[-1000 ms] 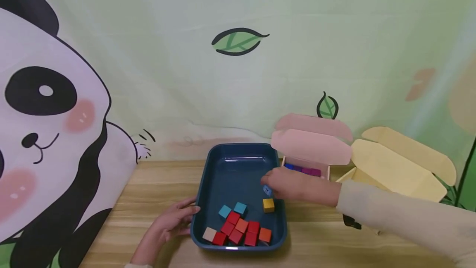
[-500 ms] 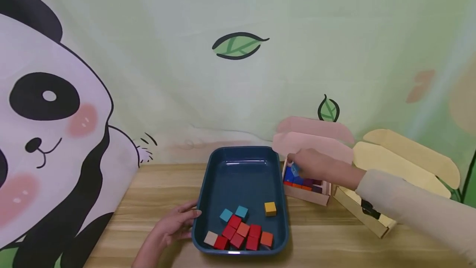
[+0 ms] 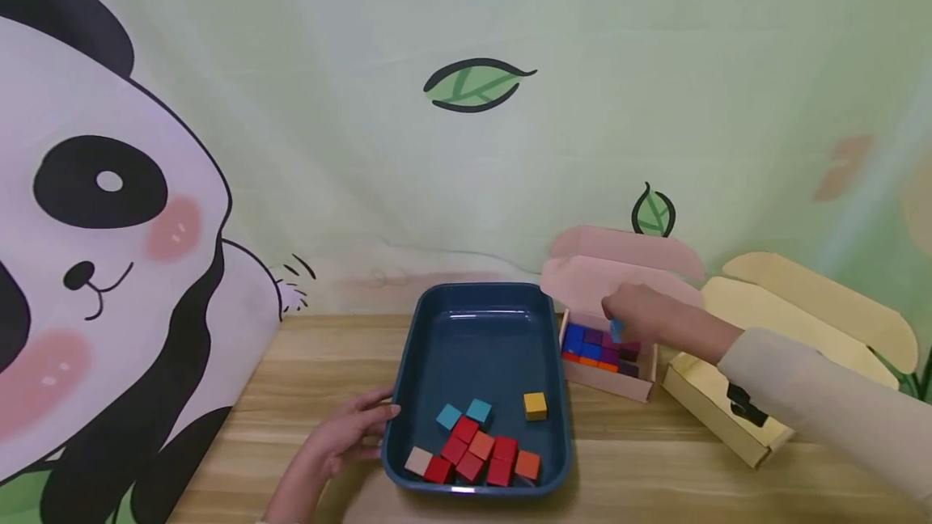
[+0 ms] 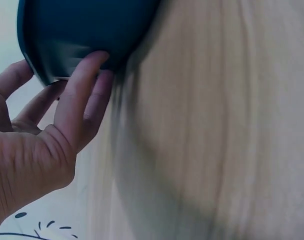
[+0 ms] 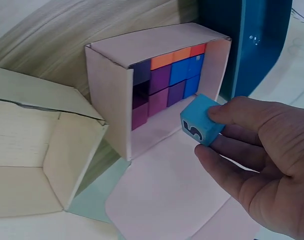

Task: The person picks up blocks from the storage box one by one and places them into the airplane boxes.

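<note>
My right hand point(image 3: 641, 314) pinches a light blue cube point(image 5: 199, 120) between thumb and fingers, and a dark "5" shows on one face. It hovers over the open pink box point(image 5: 107, 90), apart from the cubes inside. Those are purple, blue, orange, red and dark cubes point(image 5: 177, 75) packed in rows, with a dark gap at one side. My left hand point(image 3: 349, 431) holds the near left edge of the dark blue tray point(image 3: 404, 370), thumb at the rim and fingers against the outer wall point(image 4: 77, 30). Inside lie red cubes point(image 3: 466, 429), orange cubes, two light blue cubes point(image 3: 479, 412), a pale cube and a yellow cube point(image 3: 535, 407).
An open yellow box point(image 3: 717, 407) stands to the right of the pink box, partly behind my right sleeve point(image 3: 808, 403). Both lids lean back towards the printed panda cloth point(image 3: 349, 144). Everything stands on a wood-grain table point(image 3: 328, 354).
My right hand has carried the light blue cube from the tray up and right to above the pink box. My left hand stays at the tray; the view shifts slightly.
</note>
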